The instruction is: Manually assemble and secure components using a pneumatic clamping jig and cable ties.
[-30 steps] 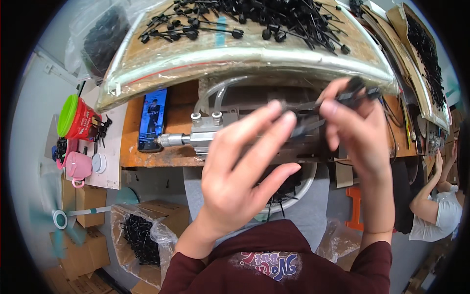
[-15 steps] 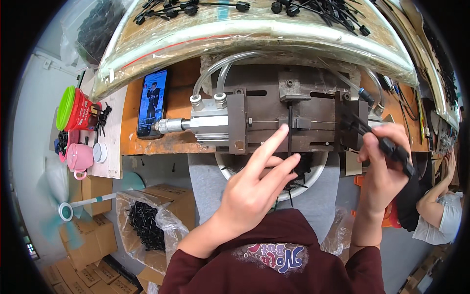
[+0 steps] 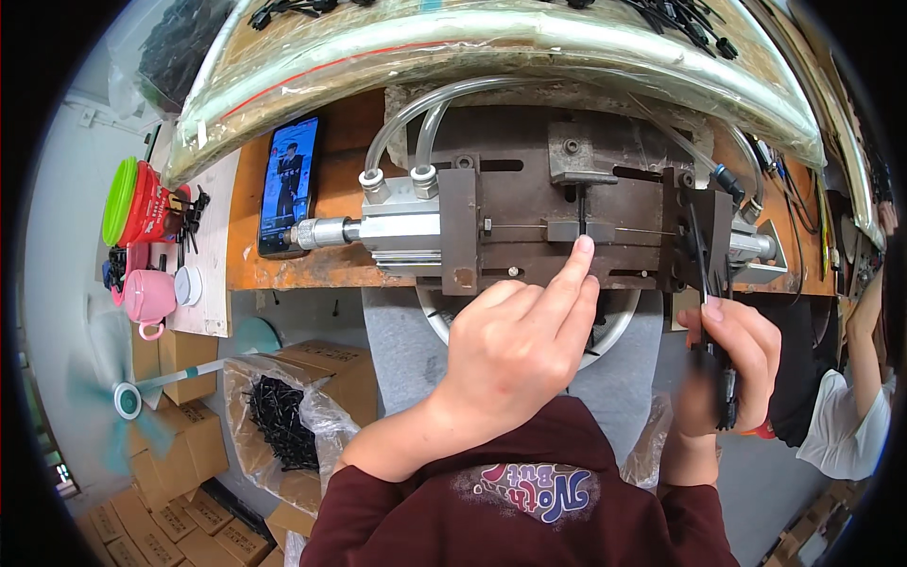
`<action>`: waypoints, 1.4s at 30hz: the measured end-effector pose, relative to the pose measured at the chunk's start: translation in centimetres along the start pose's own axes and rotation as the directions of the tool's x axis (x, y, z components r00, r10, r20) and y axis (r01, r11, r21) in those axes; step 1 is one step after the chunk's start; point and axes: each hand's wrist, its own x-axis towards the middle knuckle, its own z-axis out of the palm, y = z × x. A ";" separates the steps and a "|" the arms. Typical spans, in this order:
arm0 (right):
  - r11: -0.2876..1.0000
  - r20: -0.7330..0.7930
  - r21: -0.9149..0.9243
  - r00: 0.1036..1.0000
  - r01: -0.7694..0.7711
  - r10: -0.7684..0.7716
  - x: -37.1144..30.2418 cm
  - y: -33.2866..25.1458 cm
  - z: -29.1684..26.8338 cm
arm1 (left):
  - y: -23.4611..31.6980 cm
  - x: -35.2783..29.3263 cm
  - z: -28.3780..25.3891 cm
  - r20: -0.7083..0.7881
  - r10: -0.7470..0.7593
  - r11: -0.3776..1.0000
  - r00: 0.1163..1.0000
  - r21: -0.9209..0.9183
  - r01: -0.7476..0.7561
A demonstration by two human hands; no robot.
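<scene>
Change since half a second back: left hand (image 3: 515, 345) has gone from hovering below the fixture to contact. Index fingertip now sits on the small dark part (image 3: 583, 230) at the centre slot of the press fixture (image 3: 567, 213), other fingers loosely curled, holding nothing. A second ago both hands were up together in front of the fixture, so that handling is over and the part looks seated in the jig.

Right hand (image 3: 727, 354) has dropped off to the front right edge of the counter (image 3: 326, 269), closed around a thin black cable piece (image 3: 726, 402); its lower end is blurred, can't tell the exact shape.

My read: loading step is basically done, the finger is pressing or aligning the part in the slot. Finger is right on the clamp line, so it needs to be clear before the cylinder moves.

Pneumatic cylinder (image 3: 397, 227) with clear hoses (image 3: 416, 118) sits on the fixture's left side. Phone (image 3: 288, 184) lies near the counter's left edge, red cup with green lid (image 3: 137, 200) beyond it. Bag of black pieces (image 3: 283, 420) sits in a box on the floor, lower left. Another person's sleeve (image 3: 841, 425) at far right.
</scene>
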 end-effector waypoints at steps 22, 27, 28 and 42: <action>0.886 0.007 0.421 0.978 -0.193 0.210 -0.6 0.5 1.8 | -0.1 -1.0 0.0 -0.051 -0.021 0.988 0.998 -0.151 0.013; 0.696 -0.006 0.622 0.887 -0.358 0.461 -0.3 -0.5 0.9 | -0.1 -0.2 0.0 0.013 -0.008 0.999 1.000 -0.039 0.009; 0.659 -0.001 0.647 0.863 -0.385 0.505 -0.2 -0.4 0.7 | -0.1 0.0 -0.1 0.018 -0.009 0.999 1.000 -0.044 0.010; 0.056 0.481 0.779 0.652 -0.625 0.586 0.6 0.3 0.4 | 0.7 -1.5 -3.1 0.007 0.065 0.788 0.998 -0.614 -0.047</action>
